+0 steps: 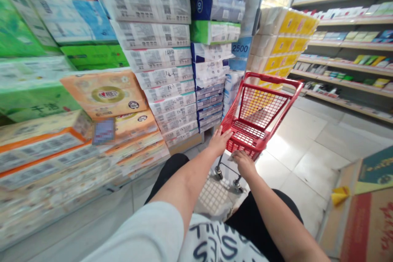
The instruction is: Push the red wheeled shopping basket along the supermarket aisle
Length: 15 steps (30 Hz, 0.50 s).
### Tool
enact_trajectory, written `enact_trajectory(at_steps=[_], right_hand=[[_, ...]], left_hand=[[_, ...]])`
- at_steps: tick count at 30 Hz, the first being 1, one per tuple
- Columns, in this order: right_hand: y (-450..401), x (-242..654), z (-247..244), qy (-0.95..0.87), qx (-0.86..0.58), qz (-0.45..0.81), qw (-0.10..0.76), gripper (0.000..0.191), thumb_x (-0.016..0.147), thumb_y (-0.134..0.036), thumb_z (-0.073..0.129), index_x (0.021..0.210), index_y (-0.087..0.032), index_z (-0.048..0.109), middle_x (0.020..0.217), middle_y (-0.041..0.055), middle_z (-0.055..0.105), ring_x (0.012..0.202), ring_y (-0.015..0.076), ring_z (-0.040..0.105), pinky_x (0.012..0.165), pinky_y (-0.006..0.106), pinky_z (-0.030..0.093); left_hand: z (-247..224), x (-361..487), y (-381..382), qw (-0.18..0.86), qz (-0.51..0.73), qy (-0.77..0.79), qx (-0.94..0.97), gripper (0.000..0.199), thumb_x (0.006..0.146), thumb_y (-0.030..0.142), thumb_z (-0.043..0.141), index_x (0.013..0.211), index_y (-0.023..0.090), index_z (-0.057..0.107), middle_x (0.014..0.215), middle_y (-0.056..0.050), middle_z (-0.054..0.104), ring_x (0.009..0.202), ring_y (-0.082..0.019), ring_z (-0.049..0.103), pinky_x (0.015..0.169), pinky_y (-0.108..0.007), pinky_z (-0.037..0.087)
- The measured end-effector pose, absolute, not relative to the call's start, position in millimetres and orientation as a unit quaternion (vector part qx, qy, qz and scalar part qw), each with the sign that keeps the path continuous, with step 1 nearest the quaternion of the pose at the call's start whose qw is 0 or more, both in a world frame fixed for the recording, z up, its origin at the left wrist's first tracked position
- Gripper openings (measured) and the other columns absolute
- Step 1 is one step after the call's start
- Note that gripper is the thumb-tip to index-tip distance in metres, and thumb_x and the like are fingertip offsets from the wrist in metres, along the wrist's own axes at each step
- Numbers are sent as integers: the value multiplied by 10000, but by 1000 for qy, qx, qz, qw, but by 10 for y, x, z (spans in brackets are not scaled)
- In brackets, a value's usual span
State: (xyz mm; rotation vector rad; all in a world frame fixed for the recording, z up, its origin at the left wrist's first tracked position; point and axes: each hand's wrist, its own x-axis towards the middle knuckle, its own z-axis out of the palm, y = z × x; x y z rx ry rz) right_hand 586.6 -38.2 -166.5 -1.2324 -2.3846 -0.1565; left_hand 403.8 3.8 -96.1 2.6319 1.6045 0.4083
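A small red shopping cart (pixel 259 125) with a mesh basket stands on the floor before my bent knees. My left hand (pixel 219 141) grips the near left corner of its basket, fingers over the red rim. Just under the basket's near edge is my right hand (pixel 245 163), its fingers curled. Something small and greyish shows at those fingertips, too unclear to name. Below the basket are the cart's dark frame and its casters (pixel 219 172).
Tissue packs (pixel 106 92) are piled along the left. Tall stacks of white packs (pixel 166 57) and yellow packs (pixel 284 45) rise behind the cart. Stocked shelves (pixel 346 45) stand far right. A cardboard box (pixel 365 217) sits at the near right on the tiled floor.
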Motion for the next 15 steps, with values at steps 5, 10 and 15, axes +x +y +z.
enact_trajectory(at_steps=[5,10,15], right_hand=[[-387,5841,-1668,-865,-450,-60,214,309,887,-68,458,981,-214,713,1138,76,655,1081,223,540,859,319,483],[-411,5822,-1677,-866,-444,-66,223,354,893,-61,429,1071,-219,690,1244,77,606,1156,218,512,904,315,482],[-403,5827,-1693,-876,-441,-38,192,343,895,-68,428,992,-230,714,1164,65,648,1109,214,549,841,300,507]], left_hand=[[-945,4042,36,26,127,520,844,572,918,199,424,1476,268,317,1552,18,304,1469,-304,40,1176,-514,191],[-918,4044,29,37,122,528,840,560,915,235,453,1464,257,344,1553,18,301,1466,-316,52,1180,-515,180],[-894,4037,39,34,118,534,836,551,919,152,356,1457,271,359,1544,45,318,1469,-284,66,1187,-504,171]])
